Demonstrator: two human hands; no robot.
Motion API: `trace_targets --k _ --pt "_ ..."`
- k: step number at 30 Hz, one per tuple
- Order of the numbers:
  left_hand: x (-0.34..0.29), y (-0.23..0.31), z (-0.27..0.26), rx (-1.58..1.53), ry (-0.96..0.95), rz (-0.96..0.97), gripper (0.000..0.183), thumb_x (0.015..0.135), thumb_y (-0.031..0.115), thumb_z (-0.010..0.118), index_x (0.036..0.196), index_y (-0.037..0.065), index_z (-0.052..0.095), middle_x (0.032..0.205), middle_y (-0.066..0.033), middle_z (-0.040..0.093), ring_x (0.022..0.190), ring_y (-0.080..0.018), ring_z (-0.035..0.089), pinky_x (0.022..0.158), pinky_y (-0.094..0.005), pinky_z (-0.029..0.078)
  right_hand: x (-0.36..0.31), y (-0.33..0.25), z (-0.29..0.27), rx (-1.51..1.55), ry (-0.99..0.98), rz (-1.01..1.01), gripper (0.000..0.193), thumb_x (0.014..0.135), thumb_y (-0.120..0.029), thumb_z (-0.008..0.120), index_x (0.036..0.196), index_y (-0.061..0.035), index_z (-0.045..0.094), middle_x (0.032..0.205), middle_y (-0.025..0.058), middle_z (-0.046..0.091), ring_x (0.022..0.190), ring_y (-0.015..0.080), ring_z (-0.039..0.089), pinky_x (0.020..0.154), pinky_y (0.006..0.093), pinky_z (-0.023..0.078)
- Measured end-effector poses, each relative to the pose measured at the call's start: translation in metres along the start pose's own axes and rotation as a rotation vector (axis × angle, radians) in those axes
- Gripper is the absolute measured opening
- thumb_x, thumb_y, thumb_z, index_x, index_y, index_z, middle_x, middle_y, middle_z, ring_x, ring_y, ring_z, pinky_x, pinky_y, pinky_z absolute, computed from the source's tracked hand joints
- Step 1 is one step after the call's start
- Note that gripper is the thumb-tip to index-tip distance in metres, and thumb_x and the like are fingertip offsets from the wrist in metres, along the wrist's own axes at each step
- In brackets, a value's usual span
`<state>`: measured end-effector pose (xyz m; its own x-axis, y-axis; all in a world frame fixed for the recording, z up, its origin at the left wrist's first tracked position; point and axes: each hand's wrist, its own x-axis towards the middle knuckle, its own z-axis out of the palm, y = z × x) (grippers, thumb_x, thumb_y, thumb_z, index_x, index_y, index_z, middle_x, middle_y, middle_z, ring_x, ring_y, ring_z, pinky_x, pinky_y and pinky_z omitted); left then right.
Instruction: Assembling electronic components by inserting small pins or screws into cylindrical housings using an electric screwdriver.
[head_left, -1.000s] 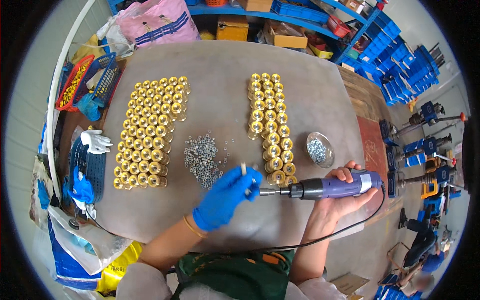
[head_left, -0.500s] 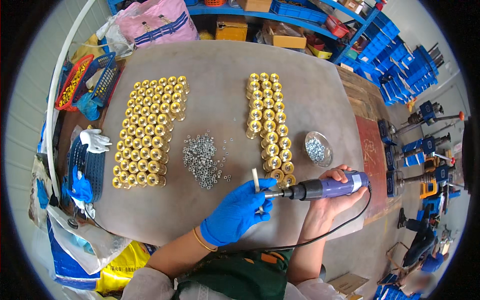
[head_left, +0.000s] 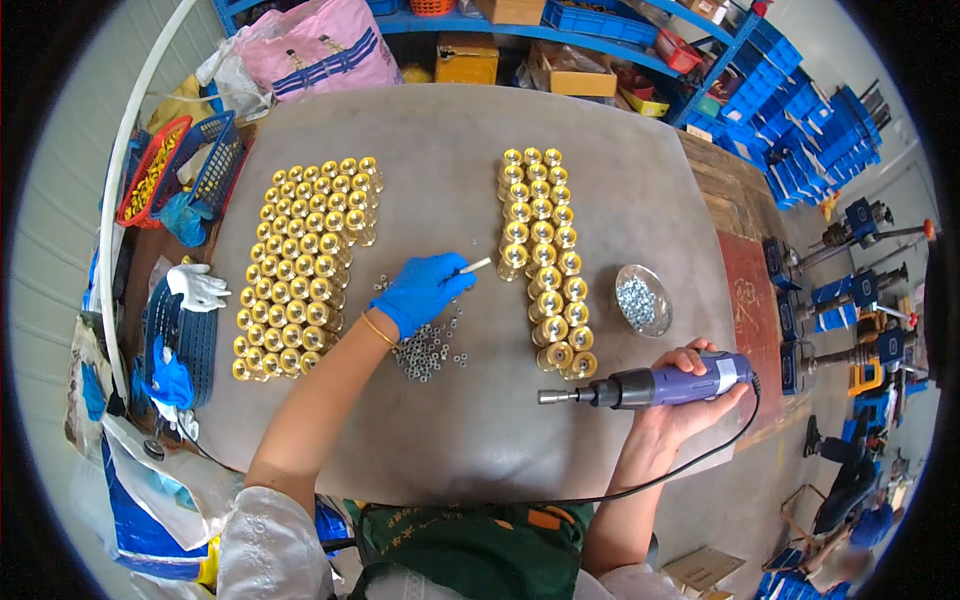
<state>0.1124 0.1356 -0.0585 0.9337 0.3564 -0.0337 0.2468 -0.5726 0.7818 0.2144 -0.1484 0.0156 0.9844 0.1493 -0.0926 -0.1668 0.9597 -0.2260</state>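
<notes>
My left hand (head_left: pixel 425 292), in a blue glove, is closed with a thin white stick (head_left: pixel 476 265) poking out past its fingers. It hovers over or touches the pile of small metal nuts (head_left: pixel 425 355), covering part of it. My bare right hand (head_left: pixel 690 390) grips a purple electric screwdriver (head_left: pixel 640 386) whose silver socket tip points left, apart from anything. On the left stands a block of gold-topped brass fittings (head_left: pixel 290 270). A narrower group of the same fittings (head_left: pixel 540 250) stands right of the middle. Beside it lies a clear dish (head_left: pixel 643 300) holding small metal parts.
Red and blue baskets (head_left: pixel 205 165) sit at the left edge near a white glove (head_left: pixel 198 287). The driver's black cord (head_left: pixel 640 490) runs along the near table edge. Blue shelving (head_left: pixel 500 22) lines the back; machines with levers (head_left: pixel 860 290) stand at right. A person sits far right.
My left hand has moved left and away from the screwdriver tip to the nut pile, carrying the white stick. The screwdriver has shifted slightly right and down, its socket now exposed.
</notes>
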Motion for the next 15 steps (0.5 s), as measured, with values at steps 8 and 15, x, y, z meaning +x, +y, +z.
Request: trace_targets --k 8,15 --pt "0.019 -0.010 0.007 0.346 0.053 0.314 0.024 0.080 0.029 0.054 0.081 0.005 0.060 0.073 -0.0156 0.058 0.066 -0.0337 0.055 0.061 -0.0410 0.044 0.001 0.000 -0.002 -0.025 0.026 0.011 0.053 0.076 -0.050 0.057 0.089 0.0003 0.046 0.082 0.0106 0.050 0.056 0.0132 0.048 0.053 0.0241 0.046" --pt "0.025 -0.002 -0.007 0.163 -0.144 0.146 0.024 0.077 0.028 0.056 0.074 0.005 0.062 0.068 -0.0160 0.058 0.064 -0.0346 0.055 0.059 -0.0425 0.044 0.001 -0.003 -0.006 -0.024 0.027 0.043 0.054 0.075 -0.051 0.057 0.090 -0.0005 0.047 0.083 0.0089 0.051 0.057 0.0136 0.048 0.056 0.0249 0.046"
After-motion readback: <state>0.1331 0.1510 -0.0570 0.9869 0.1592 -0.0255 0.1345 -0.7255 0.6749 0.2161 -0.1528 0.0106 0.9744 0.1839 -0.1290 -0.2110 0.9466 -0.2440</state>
